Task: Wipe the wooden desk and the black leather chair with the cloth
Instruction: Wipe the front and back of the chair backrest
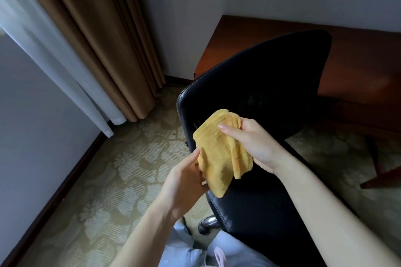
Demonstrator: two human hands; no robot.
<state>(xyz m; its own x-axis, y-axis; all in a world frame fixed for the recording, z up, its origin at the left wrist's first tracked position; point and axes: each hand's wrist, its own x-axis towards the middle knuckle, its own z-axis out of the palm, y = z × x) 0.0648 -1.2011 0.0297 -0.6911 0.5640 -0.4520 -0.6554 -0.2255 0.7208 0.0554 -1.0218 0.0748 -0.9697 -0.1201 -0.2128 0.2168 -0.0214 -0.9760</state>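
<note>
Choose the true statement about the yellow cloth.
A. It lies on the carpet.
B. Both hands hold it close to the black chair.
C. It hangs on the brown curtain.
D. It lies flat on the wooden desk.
B: the left hand and the right hand both grip the bunched yellow cloth in front of the black chair, away from the wooden desk.
</note>
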